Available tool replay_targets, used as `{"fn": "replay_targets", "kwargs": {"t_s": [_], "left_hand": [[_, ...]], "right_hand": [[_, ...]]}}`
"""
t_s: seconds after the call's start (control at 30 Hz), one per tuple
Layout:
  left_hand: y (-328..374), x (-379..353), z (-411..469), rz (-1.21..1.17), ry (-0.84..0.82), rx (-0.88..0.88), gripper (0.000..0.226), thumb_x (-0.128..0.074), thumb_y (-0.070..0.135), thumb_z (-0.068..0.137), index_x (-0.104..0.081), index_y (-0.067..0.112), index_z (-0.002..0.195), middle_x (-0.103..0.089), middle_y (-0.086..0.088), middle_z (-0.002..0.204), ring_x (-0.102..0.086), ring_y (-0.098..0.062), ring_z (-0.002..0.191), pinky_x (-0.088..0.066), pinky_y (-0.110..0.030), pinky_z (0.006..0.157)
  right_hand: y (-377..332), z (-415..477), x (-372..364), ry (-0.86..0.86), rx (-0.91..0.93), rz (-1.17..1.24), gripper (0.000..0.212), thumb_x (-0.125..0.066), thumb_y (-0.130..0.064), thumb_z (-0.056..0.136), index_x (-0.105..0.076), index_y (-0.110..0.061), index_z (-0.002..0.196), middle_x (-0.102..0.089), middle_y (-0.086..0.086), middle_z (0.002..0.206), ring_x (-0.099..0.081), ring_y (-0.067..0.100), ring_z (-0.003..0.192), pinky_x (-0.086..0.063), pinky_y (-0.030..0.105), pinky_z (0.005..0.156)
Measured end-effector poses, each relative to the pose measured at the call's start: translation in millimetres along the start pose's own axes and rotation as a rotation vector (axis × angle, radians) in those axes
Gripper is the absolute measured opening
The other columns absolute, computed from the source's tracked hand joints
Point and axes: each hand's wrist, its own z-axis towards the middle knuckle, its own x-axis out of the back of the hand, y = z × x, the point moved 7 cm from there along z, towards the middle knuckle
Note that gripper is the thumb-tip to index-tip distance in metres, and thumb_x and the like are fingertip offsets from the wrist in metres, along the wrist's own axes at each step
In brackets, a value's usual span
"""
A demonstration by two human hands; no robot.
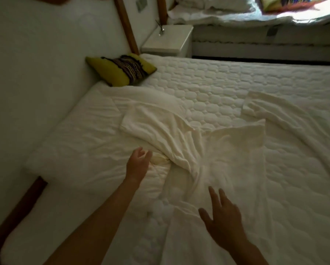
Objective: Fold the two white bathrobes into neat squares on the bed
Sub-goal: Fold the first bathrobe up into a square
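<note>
A white bathrobe (213,150) lies spread and crumpled on the quilted bed (227,81), one sleeve reaching to the upper left. A second white bathrobe (294,115) lies rumpled at the right. My left hand (138,164) hovers at the robe's left edge, fingers apart, holding nothing. My right hand (222,220) is over the robe's lower part, fingers spread, empty.
A green cushion (120,70) with a dark striped band leans at the bed's head. A white nightstand (168,41) stands behind the bed. A second bed (246,14) with bedding is at the back right. A white pillow (68,142) lies on the left.
</note>
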Motion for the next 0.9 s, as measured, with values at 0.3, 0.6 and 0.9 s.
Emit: {"fn": "replay_targets", "kwargs": {"t_s": [0.3, 0.6, 0.9], "left_hand": [[-6, 14, 156, -0.702, 0.094, 0.419, 0.024, -0.082, 0.014, 0.083, -0.068, 0.009, 0.102, -0.072, -0.012, 0.105, -0.07, -0.027, 0.099, -0.06, -0.041, 0.082], [5, 32, 201, -0.583, 0.198, 0.229, 0.026, -0.082, 0.023, 0.079, -0.072, 0.012, 0.1, -0.076, -0.01, 0.101, -0.074, -0.03, 0.091, -0.061, -0.043, 0.081], [142, -105, 98, -0.193, -0.292, -0.717, 0.045, -0.062, 0.049, 0.091, -0.053, 0.037, 0.133, -0.058, 0.021, 0.137, -0.052, 0.003, 0.131, -0.044, -0.019, 0.105]], "right_hand": [[-192, 187, 43, 0.132, 0.236, 0.304, 0.074, -0.051, -0.049, 0.099, -0.017, -0.025, 0.16, -0.027, 0.0, 0.164, -0.029, 0.017, 0.149, -0.028, 0.031, 0.118], [-297, 280, -14, 0.205, 0.388, 0.147, 0.079, -0.066, -0.04, 0.089, -0.03, -0.015, 0.155, -0.035, 0.011, 0.16, -0.029, 0.029, 0.149, -0.028, 0.046, 0.119], [-100, 247, 97, 0.753, -0.002, 1.428, 0.015, -0.07, -0.016, 0.089, -0.072, -0.015, 0.103, -0.075, 0.008, 0.096, -0.071, 0.026, 0.089, -0.059, 0.045, 0.079]]}}
